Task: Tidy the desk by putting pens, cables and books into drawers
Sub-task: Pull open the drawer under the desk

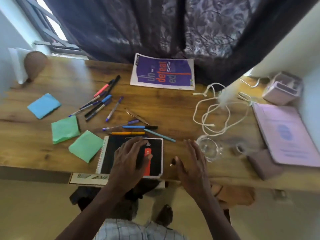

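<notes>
A black spiral notebook [112, 153] with a red mark lies at the desk's front edge. My left hand [129, 156] rests flat on its cover, fingers spread. My right hand [192, 161] hovers open just right of the notebook, beside a clear glass [207, 148]. Several pens [102, 104] lie scattered left of centre, and more pens [135, 127] lie just behind the notebook. A purple book [162, 71] sits at the back. A white cable [213, 115] lies coiled to the right. A pale purple book [285, 134] lies at the far right.
Blue paper [44, 105] and two green papers [65, 129] lie on the wooden desk [34, 153] at left. A small white box [284, 89] stands at back right. Dark curtains [155, 26] hang behind the desk. A drawer edge [86, 178] shows beneath the desk front.
</notes>
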